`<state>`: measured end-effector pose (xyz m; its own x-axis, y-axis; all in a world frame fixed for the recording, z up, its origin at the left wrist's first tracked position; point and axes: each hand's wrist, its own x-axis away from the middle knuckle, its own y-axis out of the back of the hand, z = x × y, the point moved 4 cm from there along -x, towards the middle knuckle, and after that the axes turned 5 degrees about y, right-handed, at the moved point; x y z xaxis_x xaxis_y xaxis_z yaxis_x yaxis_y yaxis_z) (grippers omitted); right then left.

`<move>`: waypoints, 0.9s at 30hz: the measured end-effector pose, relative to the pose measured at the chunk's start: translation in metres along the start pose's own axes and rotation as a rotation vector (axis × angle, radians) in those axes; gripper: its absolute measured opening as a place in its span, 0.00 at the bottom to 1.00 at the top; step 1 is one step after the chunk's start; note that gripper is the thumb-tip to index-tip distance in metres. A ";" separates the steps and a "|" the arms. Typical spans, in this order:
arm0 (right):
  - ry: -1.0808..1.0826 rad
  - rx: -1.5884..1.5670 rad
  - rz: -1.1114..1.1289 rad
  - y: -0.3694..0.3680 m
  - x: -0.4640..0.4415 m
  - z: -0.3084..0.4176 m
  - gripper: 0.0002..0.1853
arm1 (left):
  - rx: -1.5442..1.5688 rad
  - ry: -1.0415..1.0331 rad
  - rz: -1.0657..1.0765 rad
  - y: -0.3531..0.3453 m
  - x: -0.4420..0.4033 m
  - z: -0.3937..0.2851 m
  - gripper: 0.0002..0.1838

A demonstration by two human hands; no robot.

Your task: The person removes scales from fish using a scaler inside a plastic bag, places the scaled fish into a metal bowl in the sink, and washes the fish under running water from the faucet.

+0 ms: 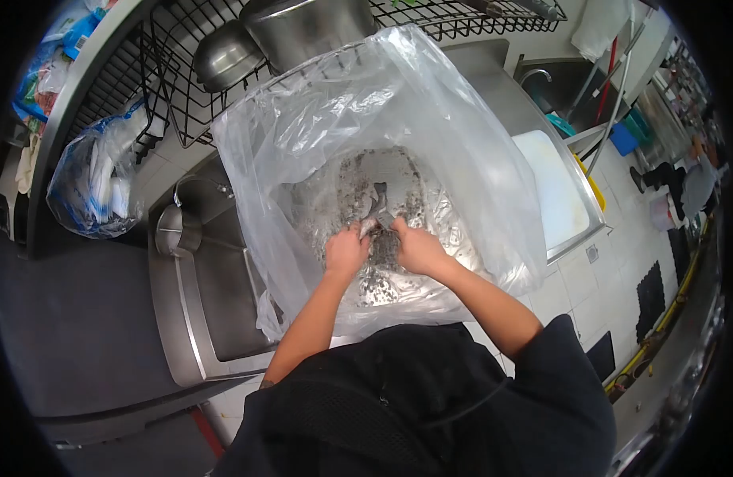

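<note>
A large clear plastic bag lines the work area in front of me, its walls standing up around both hands. Inside it, my left hand is closed around a small grey fish, whose tail end points away from me. Close beside it, my right hand is closed with fingers against the fish; a short grey piece shows at its fingertips, too small to make out. Dark flecks that look like scales are scattered over the wet bottom of the bag.
On the left is a steel sink with a small metal pot. Metal pans sit on a black wire rack behind the bag. To the right lies a white cutting board. Another person is at the far right.
</note>
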<state>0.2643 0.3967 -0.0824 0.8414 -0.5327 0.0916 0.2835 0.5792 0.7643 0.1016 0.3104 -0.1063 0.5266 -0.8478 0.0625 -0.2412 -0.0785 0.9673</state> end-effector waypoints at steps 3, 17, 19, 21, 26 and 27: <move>-0.140 -0.046 -0.114 0.008 0.002 -0.027 0.27 | 0.003 -0.048 -0.070 -0.007 0.009 0.019 0.23; -0.118 -0.174 -0.154 -0.012 -0.020 -0.027 0.25 | 0.295 0.049 -0.314 -0.021 -0.023 0.081 0.37; -0.077 -0.146 -0.109 -0.029 -0.022 -0.028 0.27 | 0.291 0.132 -0.177 -0.035 -0.016 0.069 0.26; -0.110 -0.113 0.038 -0.031 -0.019 -0.028 0.32 | 0.408 0.199 -0.017 -0.040 -0.002 0.034 0.20; -0.107 -0.061 -0.013 -0.022 -0.013 -0.019 0.32 | 0.541 0.084 -0.050 -0.076 -0.007 0.041 0.23; -0.125 -0.060 0.037 -0.022 -0.014 -0.017 0.33 | 0.571 0.155 0.014 -0.080 -0.008 0.045 0.22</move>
<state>0.2539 0.4024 -0.1111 0.7888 -0.5809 0.2011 0.2833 0.6338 0.7198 0.0800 0.3003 -0.1951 0.6231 -0.7674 0.1513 -0.6268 -0.3743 0.6833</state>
